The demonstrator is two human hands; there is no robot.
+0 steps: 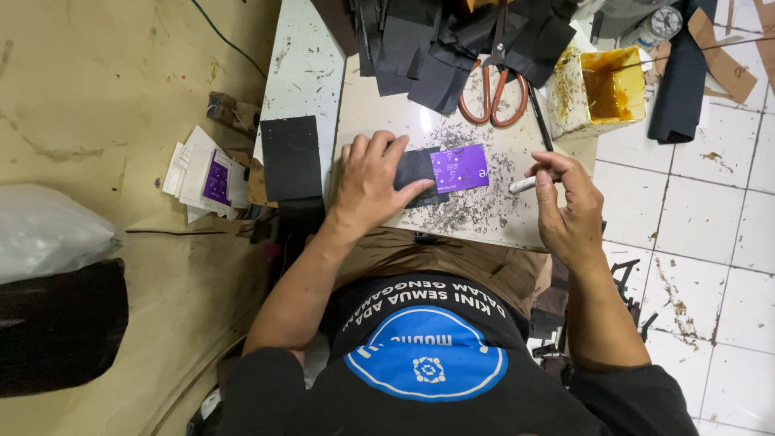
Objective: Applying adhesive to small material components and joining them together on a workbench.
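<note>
My left hand (370, 179) lies flat on a dark piece of material (416, 167) on a pale work board (404, 113), pinning it down. A purple card (459, 168) rests on top of that dark piece, just right of my fingertips. My right hand (565, 208) hovers at the board's right edge, its fingers closed around a small silver pen-like tool (523, 185) whose tip points left toward the card. Grey shavings are scattered over the board around the card.
Orange-handled scissors (492, 93) and a pile of black cut pieces (452, 40) lie at the board's far side. A yellow-stained glue tub (601, 89) stands at the right. A black sheet (291, 157) and papers with a purple card (206, 173) lie left. White tiled floor is on the right.
</note>
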